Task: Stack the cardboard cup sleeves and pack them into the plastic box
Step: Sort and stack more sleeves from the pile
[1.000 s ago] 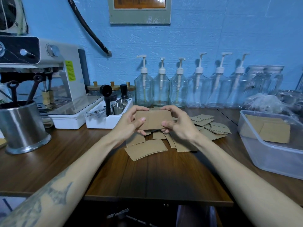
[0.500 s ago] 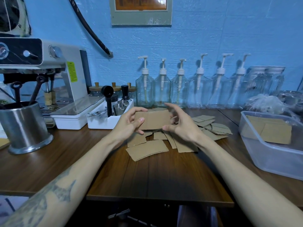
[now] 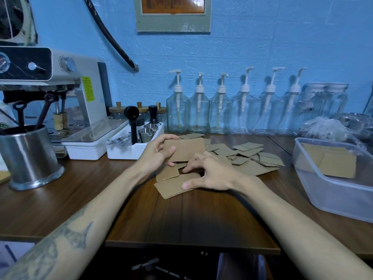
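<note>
1. The left hand (image 3: 156, 156) grips a small stack of sleeves (image 3: 184, 149) between thumb and fingers.
2. The right hand (image 3: 210, 174) has loosely spread fingers touching a sleeve (image 3: 171, 185) lying on the worktop (image 3: 191, 219).
3. The box (image 3: 333, 190) sits well right of both hands.

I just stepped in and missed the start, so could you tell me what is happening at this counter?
A person is gathering cardboard cup sleeves. The left hand holds a small stack of sleeves above the table, while the right hand reaches down onto a loose sleeve at the near edge of the scattered pile. The plastic box on the right already holds some sleeves.
</note>
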Demonstrator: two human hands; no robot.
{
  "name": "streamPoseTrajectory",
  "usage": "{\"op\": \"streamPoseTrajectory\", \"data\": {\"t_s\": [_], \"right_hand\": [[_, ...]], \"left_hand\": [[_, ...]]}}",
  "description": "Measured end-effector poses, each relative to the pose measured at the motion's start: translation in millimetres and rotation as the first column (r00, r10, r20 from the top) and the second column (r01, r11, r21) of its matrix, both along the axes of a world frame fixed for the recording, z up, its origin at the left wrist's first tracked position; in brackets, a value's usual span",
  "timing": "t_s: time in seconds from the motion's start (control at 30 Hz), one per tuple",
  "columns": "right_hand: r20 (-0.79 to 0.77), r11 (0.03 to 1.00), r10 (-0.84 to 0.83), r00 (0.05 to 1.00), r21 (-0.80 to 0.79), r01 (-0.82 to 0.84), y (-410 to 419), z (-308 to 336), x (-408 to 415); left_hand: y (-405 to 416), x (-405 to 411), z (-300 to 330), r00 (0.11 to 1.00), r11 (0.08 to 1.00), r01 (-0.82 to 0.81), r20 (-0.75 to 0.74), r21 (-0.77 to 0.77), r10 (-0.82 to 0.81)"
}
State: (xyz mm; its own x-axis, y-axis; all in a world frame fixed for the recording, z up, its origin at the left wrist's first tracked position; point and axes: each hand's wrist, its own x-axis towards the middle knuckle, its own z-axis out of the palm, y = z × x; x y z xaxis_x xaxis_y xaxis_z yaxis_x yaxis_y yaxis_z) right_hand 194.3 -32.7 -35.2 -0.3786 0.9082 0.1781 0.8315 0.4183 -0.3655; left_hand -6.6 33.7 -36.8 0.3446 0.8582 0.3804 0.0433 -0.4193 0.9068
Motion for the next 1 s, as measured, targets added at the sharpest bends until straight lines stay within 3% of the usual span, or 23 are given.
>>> {"op": "streamPoseTrajectory", "data": {"t_s": [0.27,0.53,0.73,0.87,1.0], "right_hand": [[0.002,0.999,0.016,1.0,-0.038,-0.016,-8,9,-7],[-0.369,0.982,0.045,0.928,-0.153,-0.109,-8,18,4],[-0.453,0.993,-0.111,0.884,-0.075,0.086,5,22,23],[-0.653,0.99,-0.137,0.745,-0.083,0.11,4,24,29],[-0.745,0.987,-0.156,0.648,-0.094,0.129,9,22,25]], "left_hand": [[-1,-1,1,1.0,1.0,-0.005,0.005,-0.008,0.005],[2,-1,0,0.999,0.998,0.008,0.037,-0.055,-0.006],[2,1,0,0.997,0.992,0.029,0.07,-0.126,-0.02],[3,2,-1,0.998,0.991,0.042,0.047,-0.129,-0.036],[3,3,0,0.996,0.987,0.062,0.076,-0.149,-0.051]]}}
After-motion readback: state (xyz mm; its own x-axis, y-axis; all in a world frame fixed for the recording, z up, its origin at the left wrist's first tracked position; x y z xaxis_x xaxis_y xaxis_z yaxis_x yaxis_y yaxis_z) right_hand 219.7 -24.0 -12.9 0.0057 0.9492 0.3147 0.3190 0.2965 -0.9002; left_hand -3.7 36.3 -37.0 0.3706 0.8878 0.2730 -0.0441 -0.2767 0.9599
